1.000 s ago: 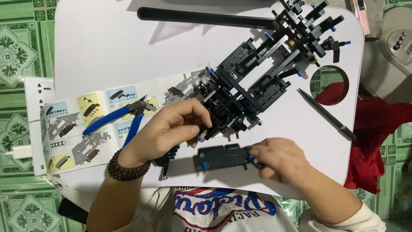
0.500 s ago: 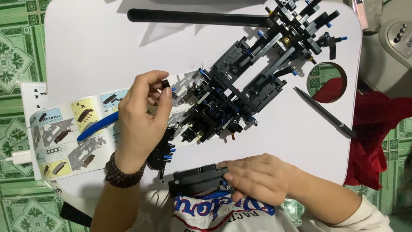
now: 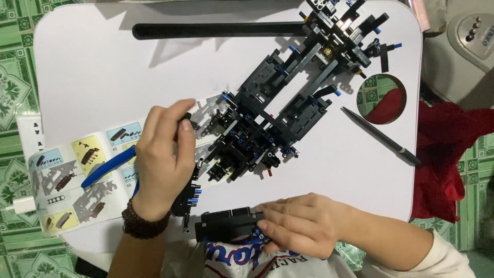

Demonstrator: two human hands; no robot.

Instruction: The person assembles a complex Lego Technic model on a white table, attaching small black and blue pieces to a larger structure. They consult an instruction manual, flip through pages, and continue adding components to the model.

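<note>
My left hand (image 3: 160, 157) hovers over the open instruction booklet (image 3: 77, 170), thumb and forefinger pinched on a small black piece (image 3: 187, 120) beside the long black brick-built chassis (image 3: 288, 103). The chassis lies diagonally across the white table (image 3: 103, 77), studded with blue pins. My right hand (image 3: 303, 226) grips a black sub-assembly (image 3: 229, 224) at the table's front edge, close to my body. A narrow black part with blue pins (image 3: 186, 200) lies just under my left wrist.
Blue-handled pliers (image 3: 105, 170) rest on the booklet, partly under my left hand. A dark pen (image 3: 381, 136) lies right of the chassis, below a round hole (image 3: 383, 98) in the table. A long black bar (image 3: 216, 30) lies along the far edge. Red cloth (image 3: 447, 154) hangs at the right.
My left hand left the chassis and moved up over the booklet, pinching a small piece. My right hand drew the black sub-assembly back to the front edge.
</note>
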